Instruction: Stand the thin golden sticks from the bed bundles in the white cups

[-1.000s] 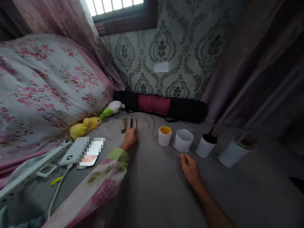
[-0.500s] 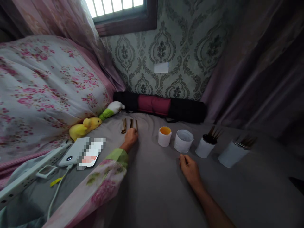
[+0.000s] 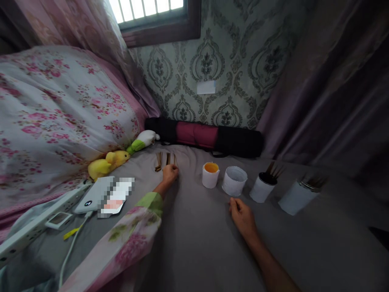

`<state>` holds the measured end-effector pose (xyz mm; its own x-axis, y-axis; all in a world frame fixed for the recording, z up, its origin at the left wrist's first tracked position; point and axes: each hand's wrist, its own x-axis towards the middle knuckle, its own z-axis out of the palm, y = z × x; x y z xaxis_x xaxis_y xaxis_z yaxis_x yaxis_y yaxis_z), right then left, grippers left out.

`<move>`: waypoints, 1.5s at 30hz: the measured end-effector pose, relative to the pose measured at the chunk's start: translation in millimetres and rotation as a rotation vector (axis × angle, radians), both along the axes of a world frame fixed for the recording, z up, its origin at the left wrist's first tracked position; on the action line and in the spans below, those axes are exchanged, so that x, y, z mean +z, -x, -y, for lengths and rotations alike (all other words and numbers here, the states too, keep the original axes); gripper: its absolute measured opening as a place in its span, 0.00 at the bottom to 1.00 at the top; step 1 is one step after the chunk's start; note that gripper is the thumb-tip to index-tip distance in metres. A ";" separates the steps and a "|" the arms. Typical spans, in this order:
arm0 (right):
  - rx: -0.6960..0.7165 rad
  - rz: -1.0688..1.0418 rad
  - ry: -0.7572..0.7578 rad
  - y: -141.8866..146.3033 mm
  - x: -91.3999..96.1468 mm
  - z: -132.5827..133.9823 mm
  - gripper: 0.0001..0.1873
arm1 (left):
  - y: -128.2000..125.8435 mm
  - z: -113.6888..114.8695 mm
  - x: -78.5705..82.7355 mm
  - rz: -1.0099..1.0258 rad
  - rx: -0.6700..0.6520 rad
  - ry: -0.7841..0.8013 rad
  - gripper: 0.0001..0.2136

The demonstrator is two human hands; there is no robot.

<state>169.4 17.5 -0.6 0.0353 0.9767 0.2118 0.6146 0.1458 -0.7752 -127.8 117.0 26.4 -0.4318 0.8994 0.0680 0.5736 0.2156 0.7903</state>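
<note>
My left hand [image 3: 170,174] is closed at the left centre of the grey sheet, fingers pinched around a thin brown stick [image 3: 175,159] that pokes up past them. Just left of it lie a dark bundle of sticks [image 3: 168,158] and a lighter brown bundle [image 3: 158,161]. My right hand [image 3: 243,215] rests in front of the white containers, thumb and fingers pressed together; whether anything is in them is hidden. Nearest to it stands a wide white container [image 3: 234,185]. A smaller white container with an orange inside [image 3: 210,179] is to its left.
Two white-wrapped tins, one near [image 3: 261,192] and one farther right [image 3: 298,200], hold brown sticks. A black and maroon roll bag [image 3: 237,141] lies along the wall. Plush toys [image 3: 106,164], a power bank [image 3: 94,196], a phone [image 3: 121,194] and a power strip [image 3: 33,223] are at left.
My left hand has shifted slightly right and its fingers have turned, still beside the sticks. My right hand has stayed where it was.
</note>
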 end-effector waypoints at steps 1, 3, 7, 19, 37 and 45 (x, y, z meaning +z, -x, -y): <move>0.001 0.002 0.003 0.0 0.0 0.1 0.23 | -1.0 -0.4 -2.3 0.055 0.005 0.000 0.09; -0.001 0.007 0.004 0.0 0.3 0.4 0.23 | -3.2 -1.4 -6.5 0.163 0.018 -0.001 0.09; -0.011 0.010 0.006 0.3 0.7 0.5 0.23 | -8.4 -2.9 -11.1 0.361 0.043 -0.005 0.08; -0.003 -0.001 0.002 0.2 -0.1 -0.2 0.24 | -24.8 3.2 -11.4 0.742 0.052 -0.013 0.06; -0.005 -0.021 0.001 1.3 4.2 2.2 0.23 | -43.8 35.1 -10.7 1.075 -0.093 -0.083 0.06; -0.006 -0.014 0.014 1.0 1.3 1.2 0.23 | -57.3 52.2 -13.2 1.192 -0.107 -0.087 0.05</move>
<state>168.4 16.4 0.7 0.0440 0.9794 0.1972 0.6049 0.1310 -0.7855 -70.5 64.8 13.2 -0.1882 0.9467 -0.2613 -0.5170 0.1307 0.8459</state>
